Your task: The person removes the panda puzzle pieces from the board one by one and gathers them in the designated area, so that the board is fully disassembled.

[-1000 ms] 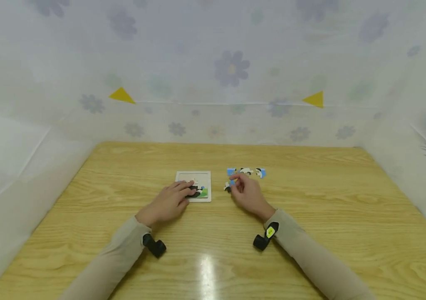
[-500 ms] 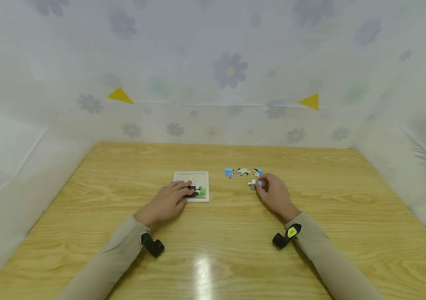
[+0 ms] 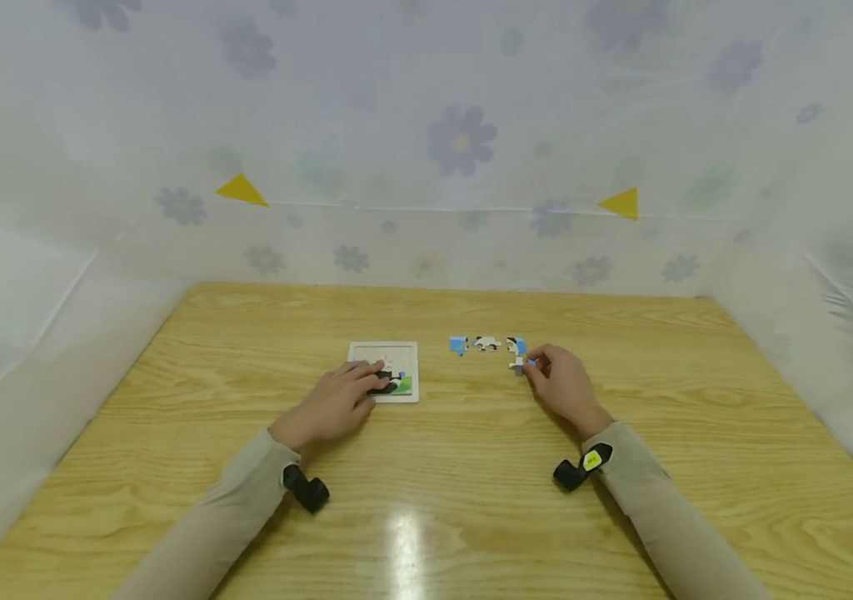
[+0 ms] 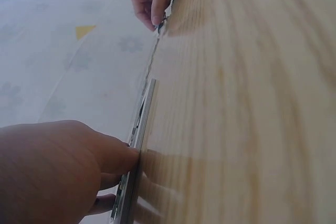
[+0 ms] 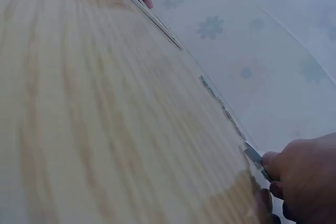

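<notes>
My right hand [image 3: 565,387] pinches a jigsaw piece [image 3: 518,365] in white, grey and blue between thumb and fingertips. In the right wrist view this piece [image 5: 254,156] is seen edge-on, low at the tabletop. Just beyond it, a black, white and blue piece [image 3: 516,344] ends a short row. My left hand [image 3: 325,404] lies over a square white puzzle tray [image 3: 415,371], fingers extended across the pieces inside. Green and black parts of the picture [image 3: 402,385] show beside the fingertips; the rest is covered. In the left wrist view the thumb touches the tray's edge [image 4: 149,98].
The row also has a blue piece [image 3: 458,344] at its left end and a white-and-black piece [image 3: 486,342] in the middle. Everything lies on a wood-grain table [image 3: 426,483]. A pale flowered curtain [image 3: 366,233] encloses the back and sides.
My right hand has carried its jigsaw piece rightward from beside the tray to just below the row's right end. The left hand has stayed on the tray.
</notes>
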`<state>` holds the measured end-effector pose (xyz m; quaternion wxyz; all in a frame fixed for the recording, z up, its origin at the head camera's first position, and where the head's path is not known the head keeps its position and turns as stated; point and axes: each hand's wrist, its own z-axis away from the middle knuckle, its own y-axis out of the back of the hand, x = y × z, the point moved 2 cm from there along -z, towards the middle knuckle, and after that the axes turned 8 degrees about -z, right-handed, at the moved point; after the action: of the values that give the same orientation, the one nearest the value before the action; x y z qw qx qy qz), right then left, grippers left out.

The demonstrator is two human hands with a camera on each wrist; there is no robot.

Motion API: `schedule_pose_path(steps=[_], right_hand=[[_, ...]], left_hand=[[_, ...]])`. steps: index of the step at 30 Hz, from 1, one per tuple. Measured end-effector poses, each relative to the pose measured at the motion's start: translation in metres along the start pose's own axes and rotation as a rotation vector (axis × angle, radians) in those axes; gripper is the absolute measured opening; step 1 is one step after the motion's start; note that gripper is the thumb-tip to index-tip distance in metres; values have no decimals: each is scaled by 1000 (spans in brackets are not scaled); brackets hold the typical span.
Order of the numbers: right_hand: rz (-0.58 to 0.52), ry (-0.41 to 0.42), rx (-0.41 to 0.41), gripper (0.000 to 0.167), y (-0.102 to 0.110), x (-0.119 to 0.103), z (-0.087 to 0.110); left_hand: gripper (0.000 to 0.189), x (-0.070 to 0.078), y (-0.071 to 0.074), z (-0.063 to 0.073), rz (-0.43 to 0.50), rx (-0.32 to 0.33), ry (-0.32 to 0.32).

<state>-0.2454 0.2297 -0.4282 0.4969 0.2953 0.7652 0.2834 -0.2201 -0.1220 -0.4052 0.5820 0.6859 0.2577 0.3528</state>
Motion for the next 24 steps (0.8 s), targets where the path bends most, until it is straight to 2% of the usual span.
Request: schedule_pose_path(steps=[3, 6, 10, 17, 22, 24], right_hand=[[9, 11, -45, 16, 0, 3, -1], [6, 34, -55, 16, -1, 2, -1], [5, 51, -34, 16, -2, -2, -3], [9, 38, 7, 30, -2, -6, -7], [-19, 84, 31, 25, -3, -6, -6], [-63, 93, 64, 21, -3, -4, -5]], left_hand=[[37, -1, 0, 1, -2, -5, 2], [37, -2, -1, 1, -6, -3, 1], [37, -2, 0, 2, -7, 1, 1], [36, -3, 1, 3, -7, 11, 4], [36, -2, -1, 4, -5, 16, 11], [37, -1, -1, 3, -10, 13, 10]])
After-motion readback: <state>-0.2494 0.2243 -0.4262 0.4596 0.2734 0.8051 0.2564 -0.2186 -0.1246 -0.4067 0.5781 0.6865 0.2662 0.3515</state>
